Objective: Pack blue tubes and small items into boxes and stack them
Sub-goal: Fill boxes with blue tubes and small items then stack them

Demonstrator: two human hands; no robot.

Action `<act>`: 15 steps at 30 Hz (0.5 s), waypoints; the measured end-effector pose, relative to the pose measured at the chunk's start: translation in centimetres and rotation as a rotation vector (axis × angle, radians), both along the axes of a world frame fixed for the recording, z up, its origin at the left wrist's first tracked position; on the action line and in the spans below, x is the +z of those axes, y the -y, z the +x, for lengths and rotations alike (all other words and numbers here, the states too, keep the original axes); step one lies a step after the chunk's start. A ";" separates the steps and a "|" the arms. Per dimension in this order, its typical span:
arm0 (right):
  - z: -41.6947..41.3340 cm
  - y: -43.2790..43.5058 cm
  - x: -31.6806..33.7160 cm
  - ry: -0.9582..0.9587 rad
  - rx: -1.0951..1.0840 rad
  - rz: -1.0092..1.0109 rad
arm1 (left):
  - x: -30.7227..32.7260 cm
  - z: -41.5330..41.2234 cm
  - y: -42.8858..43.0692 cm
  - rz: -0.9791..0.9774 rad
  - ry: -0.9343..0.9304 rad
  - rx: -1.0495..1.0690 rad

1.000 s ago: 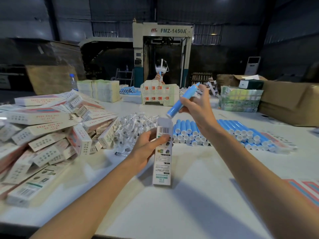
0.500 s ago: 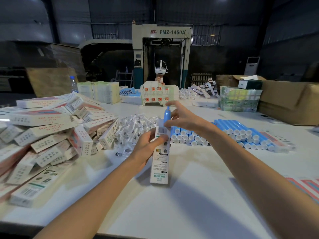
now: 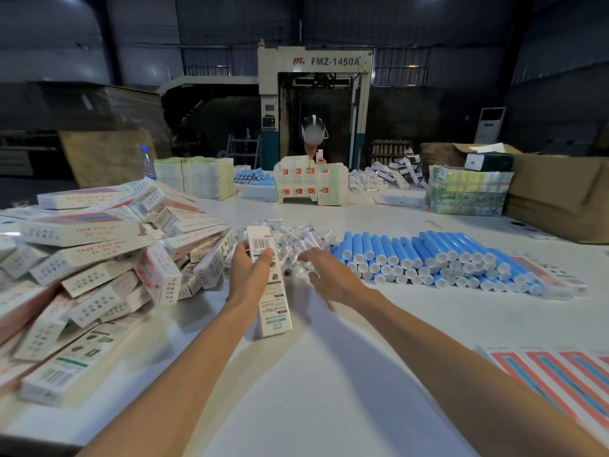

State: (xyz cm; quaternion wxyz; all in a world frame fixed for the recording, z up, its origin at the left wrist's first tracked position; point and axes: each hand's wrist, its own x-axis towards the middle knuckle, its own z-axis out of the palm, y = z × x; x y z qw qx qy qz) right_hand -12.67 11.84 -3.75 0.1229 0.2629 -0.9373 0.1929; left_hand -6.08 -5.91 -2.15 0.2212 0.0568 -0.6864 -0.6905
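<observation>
Nearest the camera, both bare forearms reach forward over the white surface. At the right edge lie flat printed sheets with red and blue stripes.

The left hand grips a long white box around its upper half, thumb across the printed face just below the barcode. The box stands tilted, its lower end resting on the surface and its top end pointing away from the person. The right hand is just beside it, empty, with its fingers loosely spread toward a pile of small clear-wrapped items. Motion blur hides whether the fingertips touch the pile.

To the left, a heap of similar white boxes lies jumbled at many angles. To the right of the wrapped items, blue tubes with white caps lie in a layered stack, caps facing the person.

Farther across the surface stand a water bottle, stacks of flat cartons, more blue tubes, and a wall of white boxes with orange marks. Another person is behind that wall. On the right sit wrapped greenish bundles and a brown cardboard carton. Behind everything rises a machine labelled FMZ-1450A.
</observation>
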 end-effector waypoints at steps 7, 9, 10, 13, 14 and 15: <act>-1.8 3.1 -2.5 -0.148 0.063 0.151 | 0.0 0.0 -0.1 -0.008 -0.007 0.004; -2.1 3.7 -2.7 -0.196 0.052 0.168 | 0.0 0.0 -0.1 -0.003 -0.017 0.002; -2.2 3.9 -2.7 -0.222 0.060 0.171 | 0.0 -0.1 -0.1 0.003 -0.021 -0.002; -1.9 4.2 -2.5 -0.299 0.096 0.134 | -0.2 -0.3 -0.1 0.009 -0.027 -0.022; -1.8 4.1 -2.5 -0.313 0.106 0.109 | -0.2 -0.3 -0.1 0.011 -0.030 -0.033; -1.6 3.9 -2.4 -0.318 0.114 0.086 | -0.3 -0.3 -0.1 0.013 -0.034 -0.047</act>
